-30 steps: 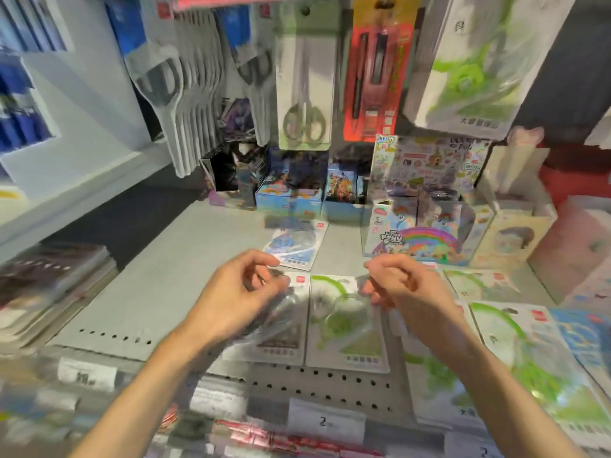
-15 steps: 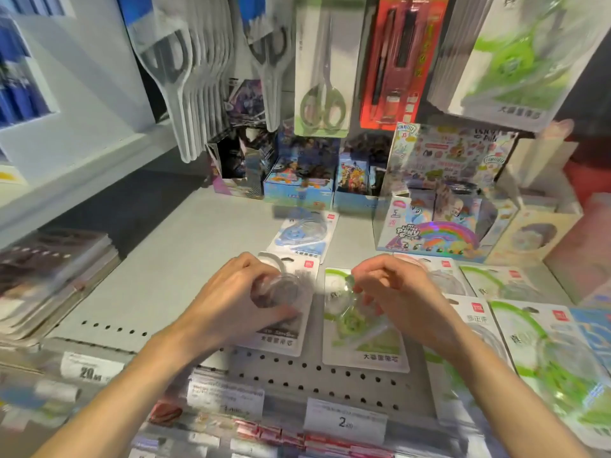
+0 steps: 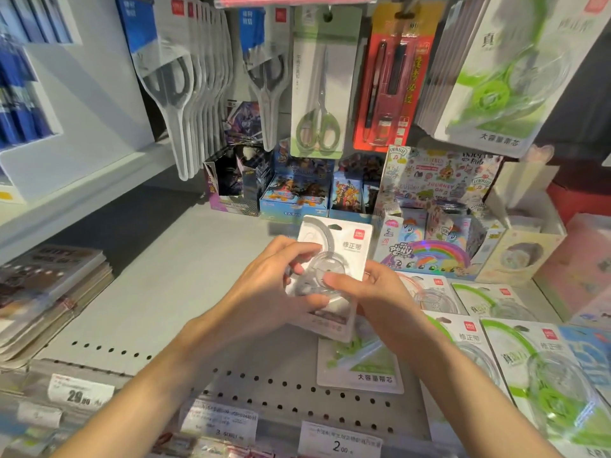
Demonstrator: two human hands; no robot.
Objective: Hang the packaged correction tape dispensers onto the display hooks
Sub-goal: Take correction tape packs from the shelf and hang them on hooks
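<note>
At frame centre, my left hand (image 3: 264,285) and right hand (image 3: 370,292) both pinch 1 grey pack (image 3: 334,259), lifted above the shelf (image 3: 158,292).

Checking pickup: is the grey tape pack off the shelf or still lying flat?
Off the shelf: both hands, left and right, hold the pack tilted up above it.

Bright even light; edges warped, blurred; centre sharp.
</note>
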